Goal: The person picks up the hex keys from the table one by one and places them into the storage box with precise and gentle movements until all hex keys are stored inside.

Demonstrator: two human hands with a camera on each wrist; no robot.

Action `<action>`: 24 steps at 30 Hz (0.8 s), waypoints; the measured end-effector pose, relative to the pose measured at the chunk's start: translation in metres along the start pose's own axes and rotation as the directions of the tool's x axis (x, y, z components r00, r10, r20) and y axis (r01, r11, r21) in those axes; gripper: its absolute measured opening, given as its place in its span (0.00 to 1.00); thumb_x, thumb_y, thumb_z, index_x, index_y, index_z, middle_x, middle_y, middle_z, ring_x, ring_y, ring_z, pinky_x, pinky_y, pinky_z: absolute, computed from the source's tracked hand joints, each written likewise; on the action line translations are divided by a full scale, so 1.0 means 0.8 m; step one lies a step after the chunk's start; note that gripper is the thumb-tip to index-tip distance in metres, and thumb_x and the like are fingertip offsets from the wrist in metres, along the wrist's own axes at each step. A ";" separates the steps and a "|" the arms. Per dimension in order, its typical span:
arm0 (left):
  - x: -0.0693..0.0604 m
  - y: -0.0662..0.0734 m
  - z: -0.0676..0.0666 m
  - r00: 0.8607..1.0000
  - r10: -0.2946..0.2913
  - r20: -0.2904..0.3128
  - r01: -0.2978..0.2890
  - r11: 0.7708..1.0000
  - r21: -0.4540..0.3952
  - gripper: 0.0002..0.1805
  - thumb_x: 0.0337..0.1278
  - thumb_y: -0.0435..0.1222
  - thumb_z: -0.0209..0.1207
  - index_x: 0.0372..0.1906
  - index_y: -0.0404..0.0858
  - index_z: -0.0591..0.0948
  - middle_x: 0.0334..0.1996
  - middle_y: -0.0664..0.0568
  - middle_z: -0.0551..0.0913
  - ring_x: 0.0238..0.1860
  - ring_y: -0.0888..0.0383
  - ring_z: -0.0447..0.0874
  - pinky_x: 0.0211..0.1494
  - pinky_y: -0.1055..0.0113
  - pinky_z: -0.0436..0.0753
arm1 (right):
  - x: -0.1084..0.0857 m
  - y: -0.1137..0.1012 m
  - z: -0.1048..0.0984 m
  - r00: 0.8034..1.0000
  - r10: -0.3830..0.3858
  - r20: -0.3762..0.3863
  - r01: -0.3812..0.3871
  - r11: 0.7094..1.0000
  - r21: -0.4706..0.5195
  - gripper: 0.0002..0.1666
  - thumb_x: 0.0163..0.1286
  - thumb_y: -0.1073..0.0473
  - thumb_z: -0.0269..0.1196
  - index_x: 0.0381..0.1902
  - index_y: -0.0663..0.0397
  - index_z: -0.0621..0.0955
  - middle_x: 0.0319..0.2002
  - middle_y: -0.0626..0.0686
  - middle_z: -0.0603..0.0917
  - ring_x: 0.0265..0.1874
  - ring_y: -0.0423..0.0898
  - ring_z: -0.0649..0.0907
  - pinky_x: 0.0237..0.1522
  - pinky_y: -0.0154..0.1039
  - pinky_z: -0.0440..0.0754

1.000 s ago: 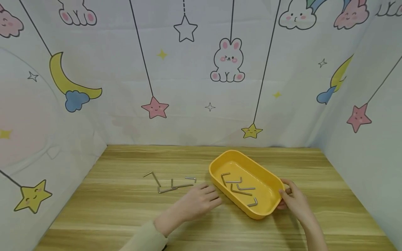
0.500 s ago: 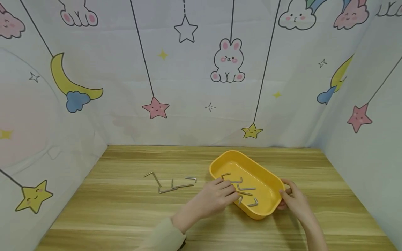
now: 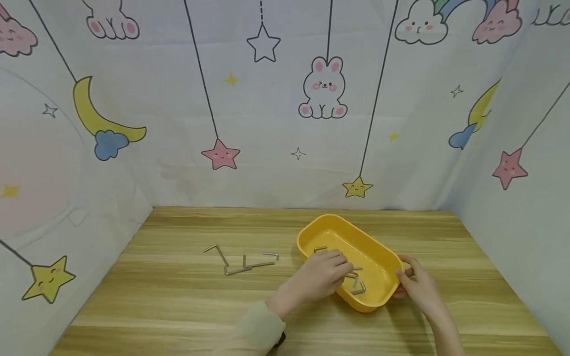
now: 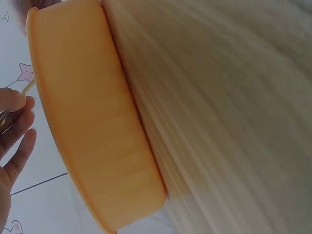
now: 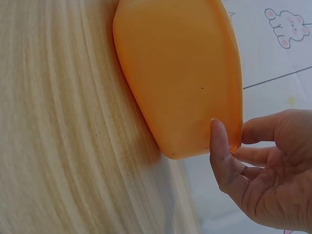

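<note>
In the head view my left hand hovers over the near side of a yellow plastic bin. It pinches an L-shaped hex key, seen between thumb and fingers in the left wrist view; most of it is covered by the fingers. Several hex keys lie in the bin, one bent key near its front end, others partly hidden under my left hand. My right hand grips the bin's right end, thumb against the outer wall and fingers at the rim in the right wrist view.
Left of the bin, several more hex keys lie on the wooden table, among them a bent one and a short silvery one. A cartoon-printed white cloth hangs along the back and both sides.
My left hand has moved right, from the table beside the bin to over its inside, carrying the hex key. My right hand and the bin have stayed in place.
</note>
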State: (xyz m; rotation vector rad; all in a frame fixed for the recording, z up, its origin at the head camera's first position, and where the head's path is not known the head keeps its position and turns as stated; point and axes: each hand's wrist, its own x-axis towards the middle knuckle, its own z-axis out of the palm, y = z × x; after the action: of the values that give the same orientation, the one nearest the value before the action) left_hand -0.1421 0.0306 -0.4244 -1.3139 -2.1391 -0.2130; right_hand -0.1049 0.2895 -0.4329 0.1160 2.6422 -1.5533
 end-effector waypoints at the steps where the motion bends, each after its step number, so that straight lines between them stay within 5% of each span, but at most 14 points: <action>1: 0.001 0.000 0.003 1.000 -0.004 0.006 0.004 1.000 -0.012 0.07 0.59 0.34 0.57 0.37 0.48 0.81 0.34 0.63 0.83 0.37 0.66 0.78 0.39 0.78 0.76 | 0.000 0.000 0.000 1.000 0.000 0.000 0.000 1.000 0.000 0.30 0.74 0.65 0.49 0.71 0.65 0.57 0.39 0.63 0.74 0.27 0.41 0.83 0.33 0.39 0.87; 24: 0.020 0.002 0.039 0.979 -0.138 0.150 0.154 0.983 -0.099 0.05 0.61 0.35 0.57 0.31 0.49 0.77 0.26 0.64 0.78 0.27 0.68 0.70 0.28 0.82 0.60 | 0.000 0.000 0.001 1.000 -0.006 -0.008 0.006 1.000 0.016 0.29 0.74 0.66 0.50 0.70 0.65 0.58 0.39 0.63 0.74 0.26 0.41 0.83 0.32 0.38 0.86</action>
State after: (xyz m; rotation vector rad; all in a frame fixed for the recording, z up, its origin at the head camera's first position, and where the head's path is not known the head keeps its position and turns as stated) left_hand -0.1593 0.0572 -0.4404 -1.2668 -2.3780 -0.3090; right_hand -0.1052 0.2890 -0.4333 0.1149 2.6393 -1.5792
